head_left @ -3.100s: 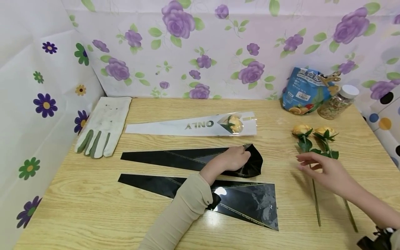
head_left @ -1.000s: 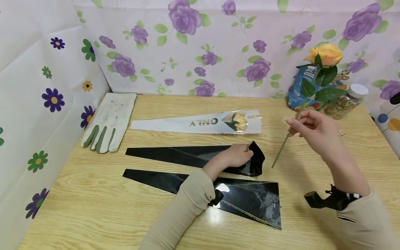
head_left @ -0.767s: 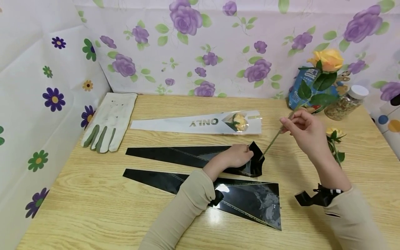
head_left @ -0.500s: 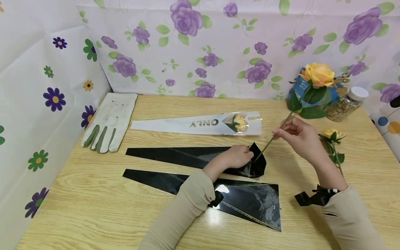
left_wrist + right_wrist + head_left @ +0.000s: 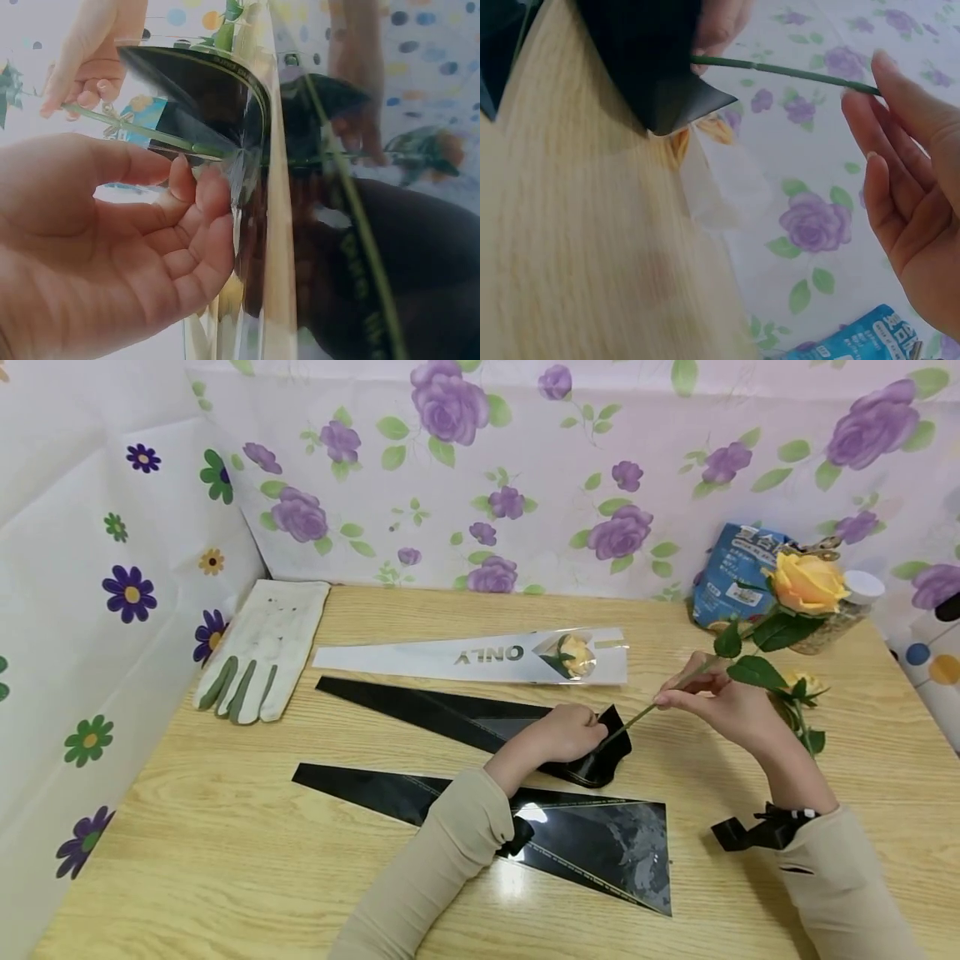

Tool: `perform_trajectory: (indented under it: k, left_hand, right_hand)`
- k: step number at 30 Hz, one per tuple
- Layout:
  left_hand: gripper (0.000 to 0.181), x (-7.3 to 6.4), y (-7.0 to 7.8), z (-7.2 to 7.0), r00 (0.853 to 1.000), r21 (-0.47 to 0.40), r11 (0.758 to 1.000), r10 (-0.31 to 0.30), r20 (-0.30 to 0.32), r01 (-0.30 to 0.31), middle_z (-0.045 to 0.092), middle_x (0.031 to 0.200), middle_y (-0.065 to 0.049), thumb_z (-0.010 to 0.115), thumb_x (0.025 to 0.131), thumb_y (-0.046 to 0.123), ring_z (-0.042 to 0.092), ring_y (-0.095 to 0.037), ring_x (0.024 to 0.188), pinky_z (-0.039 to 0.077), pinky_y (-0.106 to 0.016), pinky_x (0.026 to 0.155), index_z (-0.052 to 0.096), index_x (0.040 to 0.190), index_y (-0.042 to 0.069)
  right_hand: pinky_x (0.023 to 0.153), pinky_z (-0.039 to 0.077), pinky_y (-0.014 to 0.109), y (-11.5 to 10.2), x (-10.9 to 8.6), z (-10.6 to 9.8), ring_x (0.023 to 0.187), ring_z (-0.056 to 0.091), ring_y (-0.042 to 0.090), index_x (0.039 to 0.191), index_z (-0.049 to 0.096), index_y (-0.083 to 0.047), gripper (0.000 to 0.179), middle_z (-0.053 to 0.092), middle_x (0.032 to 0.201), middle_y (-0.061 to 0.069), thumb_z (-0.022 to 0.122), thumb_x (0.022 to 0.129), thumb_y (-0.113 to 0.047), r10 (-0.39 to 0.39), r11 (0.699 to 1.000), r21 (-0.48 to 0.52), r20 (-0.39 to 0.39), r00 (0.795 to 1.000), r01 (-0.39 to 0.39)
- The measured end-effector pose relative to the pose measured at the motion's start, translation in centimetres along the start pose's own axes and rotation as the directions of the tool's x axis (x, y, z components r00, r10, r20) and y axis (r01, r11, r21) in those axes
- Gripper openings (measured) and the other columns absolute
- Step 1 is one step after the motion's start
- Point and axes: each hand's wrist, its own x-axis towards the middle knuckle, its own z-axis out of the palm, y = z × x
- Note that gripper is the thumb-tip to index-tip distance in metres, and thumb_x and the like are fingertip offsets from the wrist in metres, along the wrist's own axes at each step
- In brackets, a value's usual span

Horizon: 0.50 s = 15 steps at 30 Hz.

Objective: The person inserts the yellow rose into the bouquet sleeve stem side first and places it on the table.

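Note:
In the head view my right hand [image 5: 723, 697] pinches the green stem of a yellow rose [image 5: 810, 583] between thumb and fingers, its bloom up and to the right. The stem's lower end reaches into the mouth of a black flower sleeve [image 5: 420, 710]; its tip is hidden there. My left hand [image 5: 566, 732] grips that sleeve by the edge of its opening. The left wrist view has the rose stem [image 5: 165, 137] passing just above the left fingertips into the sleeve. From the right wrist, the stem [image 5: 795, 73] runs straight from the fingertips to the black film.
Another black sleeve [image 5: 600, 843] lies flat in front, partly under the left forearm. Behind is a white sleeve [image 5: 390, 662] holding a yellow rose. A second loose rose [image 5: 806, 687] lies behind the right hand. Glove [image 5: 262, 643] at left; blue pouch [image 5: 738, 577] and jar [image 5: 862, 589] at back right.
The right hand has picked up one of the two loose roses and brought its stem left into the sleeve's mouth. The held sleeve's narrow end has swung toward the back.

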Motion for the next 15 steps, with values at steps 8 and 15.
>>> perform_trajectory:
  k: [8, 15]
  left_hand:
    - [0.043, -0.4, 0.8, -0.2, 0.989, -0.118, 0.99, 0.063, -0.131, -0.079, 0.054, 0.058, 0.002, 0.046, 0.099, 0.023, 0.052, -0.009, 0.049, 0.034, -0.022, 0.044, 0.043, 0.057, 0.012]
    - [0.026, -0.7, 1.9, -0.2, 0.973, -0.292, 0.95, 0.047, -0.227, -0.114, 0.065, 0.07, 0.001, 0.051, 0.097, 0.027, 0.065, -0.013, 0.065, 0.042, -0.022, 0.049, 0.062, 0.08, 0.01]
  right_hand:
    - [0.064, 0.047, 0.023, 0.3, 0.5, -0.3, 0.079, 0.061, 0.006, 0.083, 0.064, -0.007, 0.005, 0.065, 0.088, -0.006, 0.066, 0.085, -0.002, -0.23, 0.963, 0.142, -0.003, 0.973, 0.228]
    - [0.063, 0.051, 0.023, 0.5, 1.0, 0.8, 0.074, 0.064, 0.01, 0.08, 0.061, -0.005, 0.012, 0.068, 0.084, -0.006, 0.067, 0.081, 0.005, -0.295, 0.92, 0.271, 0.009, 0.955, 0.282]
